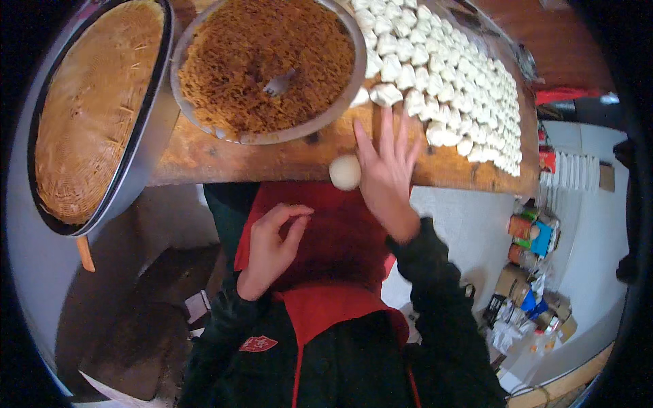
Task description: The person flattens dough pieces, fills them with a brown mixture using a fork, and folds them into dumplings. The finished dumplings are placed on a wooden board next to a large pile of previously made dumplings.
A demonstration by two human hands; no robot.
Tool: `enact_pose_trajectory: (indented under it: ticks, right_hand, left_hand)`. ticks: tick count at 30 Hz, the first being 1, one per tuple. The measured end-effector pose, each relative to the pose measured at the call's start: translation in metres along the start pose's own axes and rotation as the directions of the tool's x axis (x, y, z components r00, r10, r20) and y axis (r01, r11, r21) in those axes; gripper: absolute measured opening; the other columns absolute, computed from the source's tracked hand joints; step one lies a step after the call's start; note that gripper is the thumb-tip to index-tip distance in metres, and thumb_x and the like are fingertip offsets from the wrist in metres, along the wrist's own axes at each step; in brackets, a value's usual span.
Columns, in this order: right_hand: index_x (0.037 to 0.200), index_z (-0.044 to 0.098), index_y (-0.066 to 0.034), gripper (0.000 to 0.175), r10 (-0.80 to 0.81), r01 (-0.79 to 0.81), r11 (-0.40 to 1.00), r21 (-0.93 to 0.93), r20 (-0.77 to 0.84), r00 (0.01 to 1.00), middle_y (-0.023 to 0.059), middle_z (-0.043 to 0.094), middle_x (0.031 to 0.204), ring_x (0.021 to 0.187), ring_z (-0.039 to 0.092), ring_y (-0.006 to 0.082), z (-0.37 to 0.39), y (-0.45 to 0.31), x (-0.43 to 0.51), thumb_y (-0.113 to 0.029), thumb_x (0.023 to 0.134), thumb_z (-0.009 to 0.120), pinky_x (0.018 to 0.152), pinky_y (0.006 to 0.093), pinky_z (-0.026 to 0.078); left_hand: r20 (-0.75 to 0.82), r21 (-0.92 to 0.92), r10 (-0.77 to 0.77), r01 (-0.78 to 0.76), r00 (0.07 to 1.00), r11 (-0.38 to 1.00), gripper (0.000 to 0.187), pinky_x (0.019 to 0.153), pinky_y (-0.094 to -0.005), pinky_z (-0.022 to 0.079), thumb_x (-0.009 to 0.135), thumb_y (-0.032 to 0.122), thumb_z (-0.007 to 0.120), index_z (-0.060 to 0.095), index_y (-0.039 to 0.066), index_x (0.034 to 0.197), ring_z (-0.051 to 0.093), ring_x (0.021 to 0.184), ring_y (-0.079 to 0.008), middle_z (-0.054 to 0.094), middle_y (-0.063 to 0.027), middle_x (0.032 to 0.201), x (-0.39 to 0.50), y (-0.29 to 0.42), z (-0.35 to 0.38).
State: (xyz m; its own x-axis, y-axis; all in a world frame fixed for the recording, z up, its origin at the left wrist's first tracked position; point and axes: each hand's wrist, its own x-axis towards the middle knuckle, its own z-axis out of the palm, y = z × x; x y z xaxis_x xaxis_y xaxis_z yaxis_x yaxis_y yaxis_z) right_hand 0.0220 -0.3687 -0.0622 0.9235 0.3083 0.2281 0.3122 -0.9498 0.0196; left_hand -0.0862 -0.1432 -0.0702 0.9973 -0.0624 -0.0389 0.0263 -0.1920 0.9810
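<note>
My right hand (pixel 388 176) reaches over the front edge of a wooden table (pixel 245 166), fingers spread and holding nothing visible. Its fingertips come close to a shaped white dough piece (pixel 386 95) at the near side of many others. Just left of this hand, at the table's edge, is a round pale piece (pixel 345 172) that looks like dough. My left hand (pixel 273 245) hovers in front of a red apron (pixel 326 239), thumb and forefinger curved towards each other, with nothing visible between them. A round metal basin (pixel 245 138) of brown shredded filling (pixel 245 66) holds a fork-like utensil (pixel 280 84).
Rows of white dough pieces (pixel 454 86) cover the table's right part. At the left stands a large metal pot (pixel 137 168) with a woven, tan round tray (pixel 97 122) on it. Boxes and bags (pixel 515 301) lie along the wall on the right.
</note>
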Motion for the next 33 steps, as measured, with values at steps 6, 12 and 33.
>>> enact_pose_trajectory:
  ticks: [6, 12, 33]
  right_hand:
    - [0.150, 0.056, -0.0118, 0.054, 0.067, -0.049, 0.991, 0.126, -0.146, 0.987, 0.0252, 0.021, 0.172, 0.158, 0.014, 0.0539, 0.022, 0.006, 0.070, -0.015, 0.097, 0.063, 0.119, 0.0770, 0.010]
    - [0.145, 0.056, -0.0001, 0.051, 0.039, -0.036, 0.999, 0.018, -0.167, 0.985, 0.0235, 0.034, 0.167, 0.159, 0.022, 0.0461, 0.026, 0.004, 0.041, -0.018, 0.098, 0.061, 0.124, 0.0726, 0.011]
    - [0.096, 0.067, -0.0080, 0.016, 0.361, -0.220, 0.816, 0.535, -0.172, 0.917, 0.0119, 0.067, 0.085, 0.082, 0.065, 0.0343, 0.002, 0.024, -0.006, -0.015, 0.089, 0.079, 0.071, 0.0465, 0.053]
  left_hand:
    - [0.057, 0.067, 0.057, -0.061, 0.997, 0.996, 0.017, 0.080, -0.0364, 0.058, 0.093, -0.001, 0.070, 0.075, 0.004, 0.109, 0.074, 0.088, -0.0302, 0.075, -0.0141, 0.098, 0.008, 0.014, 0.001]
    - [0.171, 0.713, 0.577, -0.505, 0.799, 0.487, 0.044, 0.094, -0.0462, 0.056, 0.090, 0.011, 0.070, 0.068, 0.017, 0.134, 0.066, 0.116, -0.0327, 0.068, -0.0122, 0.127, 0.060, 0.043, 0.026]
    - [0.420, -0.180, -0.120, 0.212, 0.900, 0.961, 0.011, 0.062, -0.0345, 0.056, 0.100, 0.015, 0.068, 0.068, 0.005, 0.094, 0.068, 0.076, -0.0248, 0.066, -0.0076, 0.089, 0.044, 0.049, 0.018]
